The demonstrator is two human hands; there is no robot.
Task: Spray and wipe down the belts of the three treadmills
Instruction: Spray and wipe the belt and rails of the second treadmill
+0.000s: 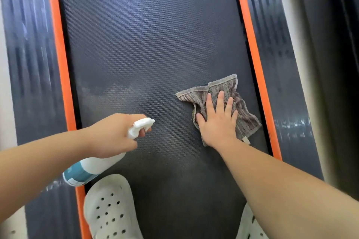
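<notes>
A dark textured treadmill belt [147,44] fills the middle of the view, with a pale damp patch across its lower part. My left hand [114,134] grips a white spray bottle [93,167] with a teal label, a finger on the trigger and the nozzle pointing right over the belt. My right hand [217,120] lies flat with spread fingers on a crumpled grey-brown cloth [242,110], pressing it to the belt near the right edge.
Orange strips [58,48] border the belt on both sides, with dark ribbed side rails [29,54] outside them. My white perforated clogs [110,207] stand on the belt at the bottom. A dark upright [334,64] runs along the far right.
</notes>
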